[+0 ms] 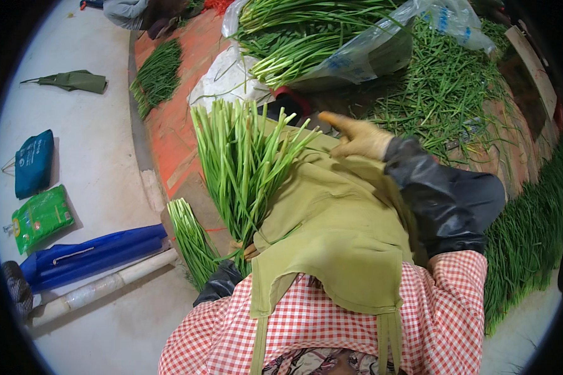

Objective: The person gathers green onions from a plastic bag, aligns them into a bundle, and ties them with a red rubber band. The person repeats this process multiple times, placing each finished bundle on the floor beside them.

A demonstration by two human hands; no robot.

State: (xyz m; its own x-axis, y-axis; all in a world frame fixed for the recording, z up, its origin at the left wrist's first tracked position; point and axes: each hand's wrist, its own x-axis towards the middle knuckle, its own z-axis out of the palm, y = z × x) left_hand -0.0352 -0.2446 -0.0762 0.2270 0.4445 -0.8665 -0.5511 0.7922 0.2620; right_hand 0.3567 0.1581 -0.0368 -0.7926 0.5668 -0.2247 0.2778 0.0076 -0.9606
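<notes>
My left hand (250, 252), mostly hidden by leaves and my apron, grips a thick bunch of garlic chives (244, 173) low down, near my left side. The pale cut ends of the bunch fan out away from me. In a tan glove, my right hand (361, 136) is held over the far part of my olive apron (338, 201), its fingers apart and nothing in them. One finger points left, towards the stalk ends. A smaller chive bunch (190, 239) lies left of the held one.
Beyond my lap, a clear plastic bag (356, 61) holds more chives. Loose trimmings (441, 89) cover the right, with stacked chives (525, 243) nearer. Another bundle (157, 75) lies on red boarding. Bags (34, 164) and a white pole (103, 288) lie left; a person (126, 11) sits beyond.
</notes>
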